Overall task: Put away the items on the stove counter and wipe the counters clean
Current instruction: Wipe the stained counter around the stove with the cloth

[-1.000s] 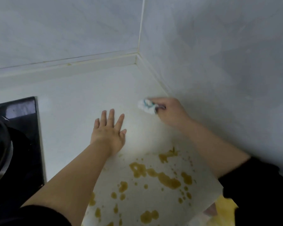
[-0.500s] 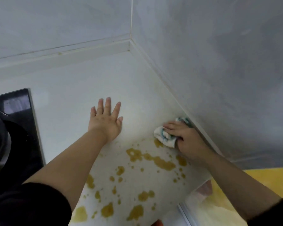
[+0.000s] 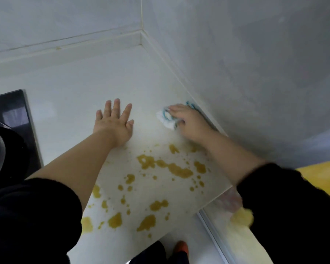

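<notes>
Here the right hand (image 3: 187,122) grips a crumpled white cloth (image 3: 167,119) with blue-green markings, its fingers curled over the top of the wad and pressing it down onto the pale surface (image 3: 74,96). The cloth sits on the far right of the surface, just beside the raised strip where it meets the grey wall (image 3: 255,73), and a bit of the blue-green edge shows behind the knuckles. To the left of it, apart from the cloth, the left hand (image 3: 114,124) lies flat and spread, palm down on the surface, fingers straight and pointing away, holding nothing. Both forearms are bare, and black sleeves (image 3: 293,206) cover the arms nearer the camera. Nearer than both hands, yellowish-brown stains (image 3: 179,170) are scattered in blotches and small drops across the surface, reaching down to its near edge; the closest of them lie just below the right wrist. At the far left edge of the scene the black glass corner of a stove (image 3: 10,121) is set into the surface, with a dark rounded shape on it that is too cropped to identify.
</notes>
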Action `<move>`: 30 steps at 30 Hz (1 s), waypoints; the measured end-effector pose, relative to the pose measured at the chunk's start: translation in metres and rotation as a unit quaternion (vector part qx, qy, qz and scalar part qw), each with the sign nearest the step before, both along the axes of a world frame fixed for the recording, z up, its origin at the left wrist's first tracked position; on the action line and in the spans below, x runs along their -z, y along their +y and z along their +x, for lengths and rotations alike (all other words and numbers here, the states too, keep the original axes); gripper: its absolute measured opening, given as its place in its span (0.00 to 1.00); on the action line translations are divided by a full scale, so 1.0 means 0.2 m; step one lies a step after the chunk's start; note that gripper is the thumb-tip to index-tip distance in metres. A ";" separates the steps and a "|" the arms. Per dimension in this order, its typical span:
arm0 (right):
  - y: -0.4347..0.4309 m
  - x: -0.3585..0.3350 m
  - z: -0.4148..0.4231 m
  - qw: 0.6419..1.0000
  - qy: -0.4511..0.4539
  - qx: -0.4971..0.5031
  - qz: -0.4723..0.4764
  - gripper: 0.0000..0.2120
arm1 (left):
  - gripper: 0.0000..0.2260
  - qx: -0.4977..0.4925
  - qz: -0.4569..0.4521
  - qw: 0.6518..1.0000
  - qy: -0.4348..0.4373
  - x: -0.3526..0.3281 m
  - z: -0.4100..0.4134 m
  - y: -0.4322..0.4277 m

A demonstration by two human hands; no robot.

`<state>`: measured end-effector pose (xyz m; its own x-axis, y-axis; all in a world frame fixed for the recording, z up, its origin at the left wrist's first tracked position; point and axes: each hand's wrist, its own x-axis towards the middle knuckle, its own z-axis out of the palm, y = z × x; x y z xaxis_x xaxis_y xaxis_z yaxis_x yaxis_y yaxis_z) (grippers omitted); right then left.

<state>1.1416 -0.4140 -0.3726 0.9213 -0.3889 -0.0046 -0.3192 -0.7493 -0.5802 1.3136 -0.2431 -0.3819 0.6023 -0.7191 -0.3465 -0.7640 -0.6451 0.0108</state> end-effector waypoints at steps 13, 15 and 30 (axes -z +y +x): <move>0.09 -0.03 -0.06 0.999 -0.028 -0.001 0.016 0.18 | 0.25 -0.016 0.001 1.000 0.008 -0.02 -0.05 0.01; 0.06 -0.05 0.13 0.998 -0.023 0.016 0.050 0.16 | 0.25 -0.019 -0.001 1.000 0.011 -0.02 -0.05 0.00; 0.09 -0.02 -0.12 0.997 0.046 -0.058 -0.006 0.20 | 0.25 -0.004 0.009 1.000 0.023 -0.02 -0.05 0.03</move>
